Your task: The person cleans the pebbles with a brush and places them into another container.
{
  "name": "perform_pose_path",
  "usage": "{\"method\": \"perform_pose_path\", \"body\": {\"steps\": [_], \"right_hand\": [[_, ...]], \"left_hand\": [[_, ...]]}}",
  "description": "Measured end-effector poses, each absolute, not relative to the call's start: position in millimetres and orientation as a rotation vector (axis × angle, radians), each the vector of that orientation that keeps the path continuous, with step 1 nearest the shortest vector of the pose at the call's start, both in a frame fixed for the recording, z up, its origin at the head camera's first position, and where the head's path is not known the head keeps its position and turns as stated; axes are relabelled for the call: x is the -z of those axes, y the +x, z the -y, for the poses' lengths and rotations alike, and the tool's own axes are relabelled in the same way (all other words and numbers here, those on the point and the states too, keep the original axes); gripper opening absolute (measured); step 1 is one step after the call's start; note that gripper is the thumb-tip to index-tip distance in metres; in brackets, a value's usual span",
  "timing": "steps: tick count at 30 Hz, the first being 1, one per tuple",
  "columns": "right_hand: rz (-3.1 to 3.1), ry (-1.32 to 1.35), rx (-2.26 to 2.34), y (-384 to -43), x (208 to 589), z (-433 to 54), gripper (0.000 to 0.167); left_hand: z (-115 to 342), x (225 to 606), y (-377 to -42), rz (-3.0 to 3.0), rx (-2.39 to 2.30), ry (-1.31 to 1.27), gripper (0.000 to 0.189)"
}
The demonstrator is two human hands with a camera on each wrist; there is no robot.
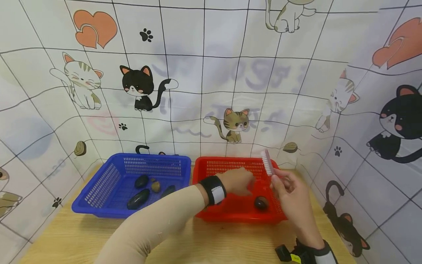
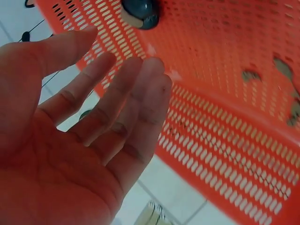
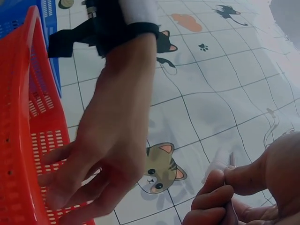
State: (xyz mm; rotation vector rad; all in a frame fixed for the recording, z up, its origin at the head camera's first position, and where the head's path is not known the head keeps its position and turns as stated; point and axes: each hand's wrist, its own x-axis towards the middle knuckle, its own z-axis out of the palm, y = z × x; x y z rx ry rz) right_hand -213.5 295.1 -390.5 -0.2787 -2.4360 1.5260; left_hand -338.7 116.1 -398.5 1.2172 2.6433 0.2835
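Observation:
My right hand (image 1: 293, 200) pinches a small pink brush (image 1: 267, 163) with white bristles between thumb and fingers. The brush is held up above the right part of the red basket (image 1: 242, 216). My left hand (image 1: 236, 182) reaches over that basket with nothing in its grasp. In the left wrist view its fingers (image 2: 105, 115) are spread and loosely bent, palm showing. A dark, shiny, rounded stone (image 1: 261, 202) lies in the red basket near its right front, below the hands. Small brownish bits (image 2: 251, 75) lie on the basket's floor.
A blue basket (image 1: 86, 208) stands left of the red one, holding several dark oval stones (image 1: 138, 199) and a small tan stone (image 1: 156, 187). Both baskets sit on a wooden table (image 1: 211, 242). A cat-patterned tiled sheet (image 1: 184, 73) rises behind and at both sides.

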Motion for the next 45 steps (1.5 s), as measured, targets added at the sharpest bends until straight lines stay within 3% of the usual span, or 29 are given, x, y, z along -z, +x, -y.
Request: {"method": "perform_pose_path", "body": {"steps": [10,18,30,37,45], "right_hand": [[2.378,-0.320,-1.574,-213,387,-305,0.043],[2.395,-0.347,-1.564,-211,386,-307,0.046],[2.409,-0.375,-1.554,-210,386,-306,0.047],[2.411,-0.366,-1.565,-211,386,-303,0.046],[2.413,-0.359,-1.573,-213,388,-304,0.046]], "left_hand": [[-149,418,-338,-2.545,-0.357,1.177,0.057],[-164,424,-332,-2.475,-0.392,1.140,0.031],[-172,434,-323,-2.577,-0.415,1.153,0.026],[-166,437,-327,-2.573,-0.416,1.197,0.032],[-157,430,-340,-2.579,-0.355,1.264,0.023]]}}
